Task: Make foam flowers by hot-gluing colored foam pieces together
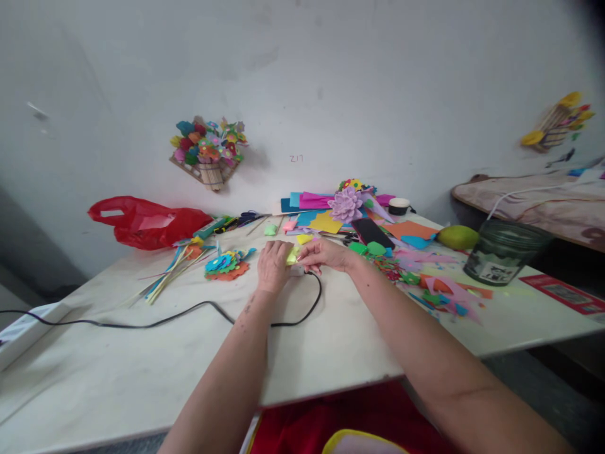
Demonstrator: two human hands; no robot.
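Note:
Between my two hands, over the middle of the table, is a small light-yellow piece of craft foam or paper [292, 255]. My left hand [274, 265] is closed on its left side, palm down. From the right, the fingers of my right hand [326, 254] are pinched together at its right edge. Just below the fingertips sits a small whitish device [297, 270], mostly hidden by my hands, where a black cord [317, 299] ends. Another yellow piece [305, 239] lies just behind my hands.
Left of my hands lie layered blue and orange cut-outs [227, 265], thin strips [165, 277] and a red plastic bag [151, 224]. On the right are a phone [372, 233], green pieces [375, 249], paper scraps, a yellow-green fruit [457, 238] and a dark glass jar [503, 252].

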